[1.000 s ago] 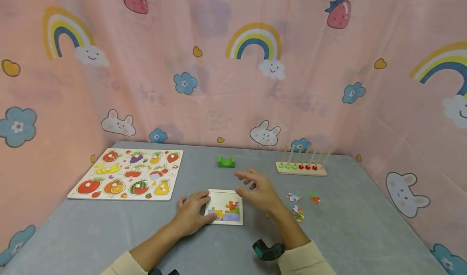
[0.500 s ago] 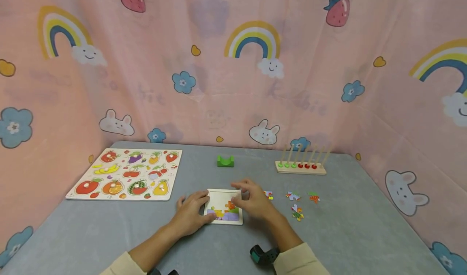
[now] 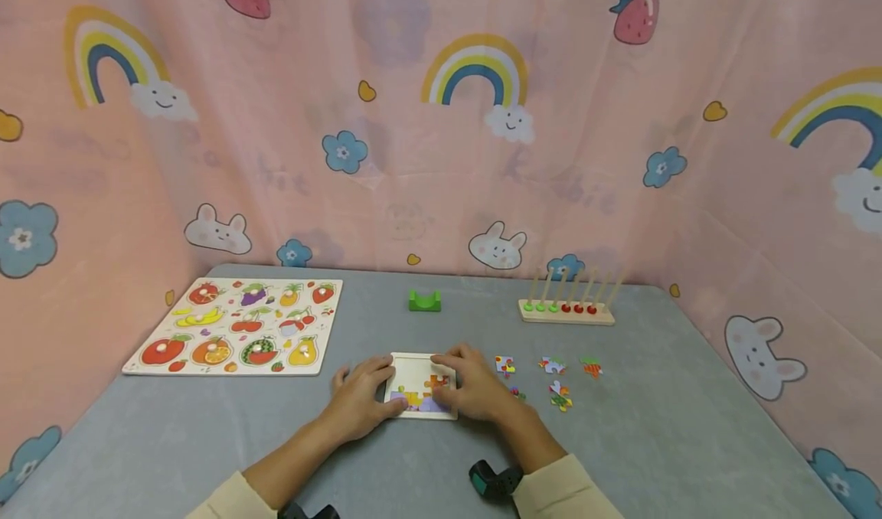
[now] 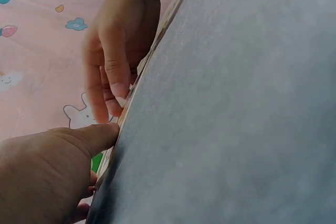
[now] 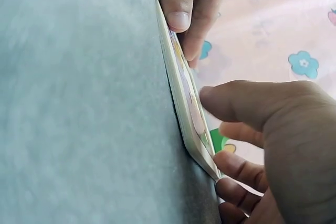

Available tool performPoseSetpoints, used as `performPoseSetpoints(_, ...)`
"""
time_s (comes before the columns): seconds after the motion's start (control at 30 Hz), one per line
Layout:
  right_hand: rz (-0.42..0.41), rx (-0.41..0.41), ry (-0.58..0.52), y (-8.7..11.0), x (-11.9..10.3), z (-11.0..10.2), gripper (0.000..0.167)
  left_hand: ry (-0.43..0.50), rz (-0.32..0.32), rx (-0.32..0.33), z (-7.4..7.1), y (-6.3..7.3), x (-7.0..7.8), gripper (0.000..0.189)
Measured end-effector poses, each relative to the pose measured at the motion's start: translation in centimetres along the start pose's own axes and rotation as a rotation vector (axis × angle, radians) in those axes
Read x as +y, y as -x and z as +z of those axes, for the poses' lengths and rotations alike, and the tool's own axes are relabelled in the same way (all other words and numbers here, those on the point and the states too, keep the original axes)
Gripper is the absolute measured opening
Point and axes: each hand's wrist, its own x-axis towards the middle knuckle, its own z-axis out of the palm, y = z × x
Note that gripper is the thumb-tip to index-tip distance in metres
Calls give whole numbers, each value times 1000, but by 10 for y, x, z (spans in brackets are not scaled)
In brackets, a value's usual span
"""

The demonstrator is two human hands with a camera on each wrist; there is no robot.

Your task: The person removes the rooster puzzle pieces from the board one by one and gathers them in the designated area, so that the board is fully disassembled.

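Note:
A small square jigsaw tray (image 3: 422,417) with a pale wooden rim lies in front of me, and several joined puzzle pieces (image 3: 413,400) fill its lower part. My left hand (image 3: 360,406) grips the tray's left side, thumb near the lower corner and fingers near the upper one. Over the right side is my right hand (image 3: 478,387), its thumb above or on the orange piece (image 3: 436,381); contact is unclear. In the right wrist view, its loosely bent fingers (image 5: 239,169) lie by the tray's edge, with nothing visible between thumb and fingers.
Several loose puzzle pieces (image 3: 552,365) lie right of the tray, one partly behind my right wrist. A fruit puzzle board (image 3: 324,362) lies at the left. Toward the back stand a green arched block (image 3: 424,301) and a wooden bead rack (image 3: 568,316). A pink curtain (image 3: 400,190) hangs behind.
My right hand has come down and left from above the tray's right edge onto its right side, uncovering loose pieces behind it. My left hand stays on the tray.

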Motion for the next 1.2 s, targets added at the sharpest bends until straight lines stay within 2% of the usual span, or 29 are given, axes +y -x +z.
performPoseSetpoints(0.2, 6, -24, 70, -1, -2, 2, 36, -1, -2, -7, -1, -1, 0, 55)
performPoseSetpoints(0.37, 9, -13, 57, 0, -3, 3, 29, -4, -6, -8, -2, -1, 1, 55)
performPoseSetpoints(0.6, -39, 22, 16, 1, 0, 3, 29, -9, -13, -13, -2, -1, 1, 56)
performPoseSetpoints(0.87, -116, 46, 31, 4, 6, 3, 31, -7, -7, -6, 0, -1, 0, 55)
performPoseSetpoints(1.2, -66, -4, 4, 3, 5, 1, 37, 0, 6, 12, 1, 0, -1, 53)
